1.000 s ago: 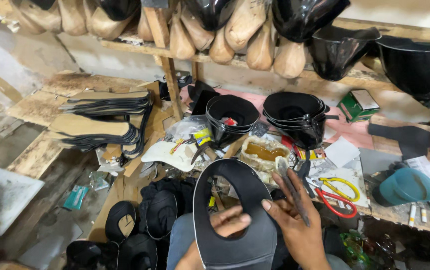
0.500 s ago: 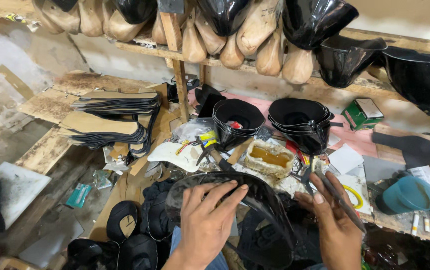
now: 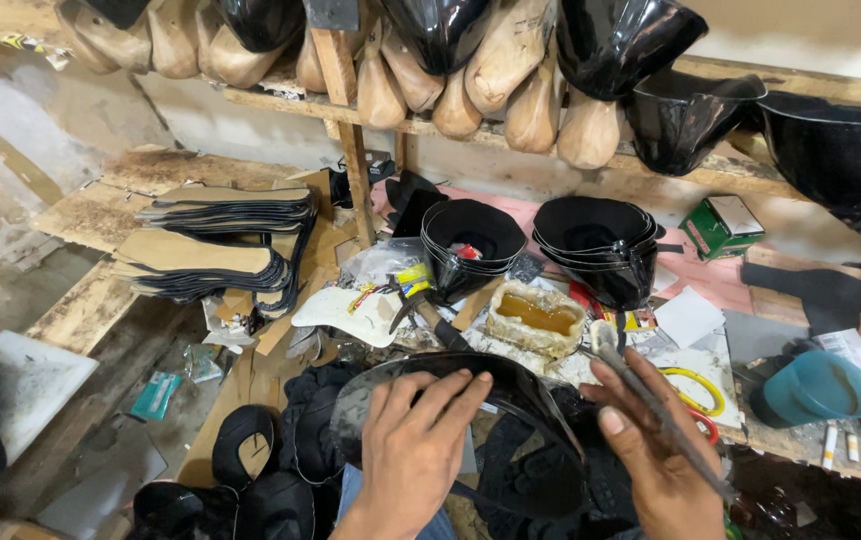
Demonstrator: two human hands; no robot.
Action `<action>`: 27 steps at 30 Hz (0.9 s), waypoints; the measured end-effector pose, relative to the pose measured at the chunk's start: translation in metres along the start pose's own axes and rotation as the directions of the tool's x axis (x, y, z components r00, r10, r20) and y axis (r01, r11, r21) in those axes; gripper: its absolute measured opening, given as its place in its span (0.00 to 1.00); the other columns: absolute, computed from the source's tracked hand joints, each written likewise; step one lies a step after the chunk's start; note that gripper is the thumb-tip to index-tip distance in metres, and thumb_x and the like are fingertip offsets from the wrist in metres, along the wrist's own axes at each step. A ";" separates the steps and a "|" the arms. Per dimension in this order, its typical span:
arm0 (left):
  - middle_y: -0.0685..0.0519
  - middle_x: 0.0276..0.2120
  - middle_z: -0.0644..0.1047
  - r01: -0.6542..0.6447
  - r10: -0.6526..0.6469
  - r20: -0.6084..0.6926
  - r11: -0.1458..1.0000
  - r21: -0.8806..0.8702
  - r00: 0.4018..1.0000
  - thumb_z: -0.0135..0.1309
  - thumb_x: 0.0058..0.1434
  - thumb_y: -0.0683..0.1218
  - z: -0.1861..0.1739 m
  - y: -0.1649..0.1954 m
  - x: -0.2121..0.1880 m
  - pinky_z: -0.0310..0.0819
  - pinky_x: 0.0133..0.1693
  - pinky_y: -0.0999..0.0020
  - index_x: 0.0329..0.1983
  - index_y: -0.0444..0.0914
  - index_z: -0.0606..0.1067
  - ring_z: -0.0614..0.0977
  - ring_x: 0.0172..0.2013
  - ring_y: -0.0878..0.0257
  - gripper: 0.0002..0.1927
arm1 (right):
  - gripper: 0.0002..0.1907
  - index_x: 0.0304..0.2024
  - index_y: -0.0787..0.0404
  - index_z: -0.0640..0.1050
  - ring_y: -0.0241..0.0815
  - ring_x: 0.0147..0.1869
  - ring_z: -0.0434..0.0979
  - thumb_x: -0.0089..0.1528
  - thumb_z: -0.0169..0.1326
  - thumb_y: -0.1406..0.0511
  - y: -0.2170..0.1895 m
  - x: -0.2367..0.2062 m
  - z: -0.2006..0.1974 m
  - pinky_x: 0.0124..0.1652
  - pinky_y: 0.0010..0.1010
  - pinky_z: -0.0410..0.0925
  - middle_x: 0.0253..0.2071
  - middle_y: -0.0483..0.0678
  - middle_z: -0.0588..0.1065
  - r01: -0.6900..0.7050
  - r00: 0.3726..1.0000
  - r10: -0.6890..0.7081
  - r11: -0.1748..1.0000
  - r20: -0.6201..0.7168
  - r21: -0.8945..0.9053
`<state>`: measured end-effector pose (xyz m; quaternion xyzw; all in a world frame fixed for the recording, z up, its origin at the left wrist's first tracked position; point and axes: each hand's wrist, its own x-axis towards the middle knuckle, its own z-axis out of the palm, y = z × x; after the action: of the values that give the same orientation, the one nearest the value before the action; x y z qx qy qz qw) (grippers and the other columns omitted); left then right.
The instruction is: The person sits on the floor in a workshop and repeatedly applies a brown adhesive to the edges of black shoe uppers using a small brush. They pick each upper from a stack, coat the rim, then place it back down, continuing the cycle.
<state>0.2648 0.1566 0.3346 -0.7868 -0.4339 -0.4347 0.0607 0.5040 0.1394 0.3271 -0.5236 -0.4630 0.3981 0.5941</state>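
A curved black leather shoe upper (image 3: 521, 395) lies tilted low in front of me. My left hand (image 3: 413, 445) rests on top of it, fingers spread over its near edge and gripping it. My right hand (image 3: 651, 455) is just right of the upper and holds a thin worn brush (image 3: 651, 405), bristle end pointing up and away. Just beyond the brush tip stands a crusted open container of amber glue (image 3: 536, 315).
Stacks of black uppers (image 3: 471, 240) (image 3: 591, 245) stand behind the glue on the cluttered wooden bench (image 3: 801, 445). Stacked flat soles (image 3: 216, 245) lie at left. Wooden shoe lasts (image 3: 511, 60) line the shelf above. A teal cap (image 3: 816, 385) is at right, and black pieces (image 3: 251, 450) lie below left.
The black upper stood upright facing me a second ago; it has since been tipped down flat. My left hand moved on top of it, and my right hand shifted right with the brush.
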 end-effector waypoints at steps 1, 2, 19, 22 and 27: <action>0.56 0.50 0.80 -0.022 0.022 0.006 1.000 0.002 1.000 0.60 0.52 0.39 0.000 0.000 -0.002 0.67 0.48 0.61 0.54 0.42 0.81 0.77 0.47 0.58 0.24 | 0.36 0.71 0.69 0.62 0.53 0.64 0.77 0.59 0.53 0.73 0.000 -0.002 0.001 0.62 0.42 0.67 0.62 0.61 0.76 0.012 0.999 -0.011 1.000 0.047 -0.011; 0.56 0.50 0.80 -0.045 0.045 0.012 0.999 0.004 0.999 0.59 0.51 0.39 0.000 0.001 -0.003 0.68 0.48 0.60 0.54 0.41 0.81 0.77 0.47 0.58 0.24 | 0.38 0.71 0.69 0.61 0.53 0.66 0.77 0.58 0.54 0.74 0.000 -0.004 0.002 0.62 0.41 0.67 0.62 0.60 0.76 0.024 0.995 -0.022 0.999 0.093 -0.021; 0.57 0.41 0.80 -0.007 0.022 0.093 0.987 -0.160 0.995 0.60 0.55 0.42 0.010 0.009 -0.009 0.66 0.45 0.60 0.47 0.40 0.82 0.78 0.43 0.59 0.15 | 0.51 0.74 0.62 0.52 0.45 0.71 0.72 0.54 0.65 0.71 0.002 0.001 0.021 0.63 0.33 0.62 0.68 0.55 0.71 0.225 0.868 -0.045 0.923 0.495 -0.312; 0.56 0.38 0.79 0.008 0.016 0.129 0.983 -0.184 0.992 0.60 0.55 0.42 0.011 0.007 -0.009 0.65 0.43 0.60 0.47 0.39 0.82 0.77 0.41 0.59 0.15 | 0.52 0.74 0.61 0.51 0.46 0.69 0.74 0.54 0.66 0.69 0.005 0.001 0.022 0.60 0.33 0.66 0.67 0.56 0.71 0.315 0.858 -0.081 0.863 0.506 -0.395; 0.54 0.35 0.78 0.044 0.000 0.187 0.971 -0.234 0.982 0.58 0.52 0.39 0.011 0.006 -0.011 0.63 0.41 0.60 0.46 0.38 0.83 0.76 0.38 0.57 0.17 | 0.51 0.74 0.64 0.51 0.55 0.68 0.72 0.55 0.65 0.70 0.013 -0.001 0.022 0.57 0.35 0.70 0.68 0.62 0.66 0.521 0.792 -0.210 0.723 0.573 -0.454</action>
<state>0.2733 0.1512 0.3217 -0.8207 -0.3914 -0.4087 -0.0791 0.4825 0.1461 0.3150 -0.4589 -0.7931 0.2210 0.3342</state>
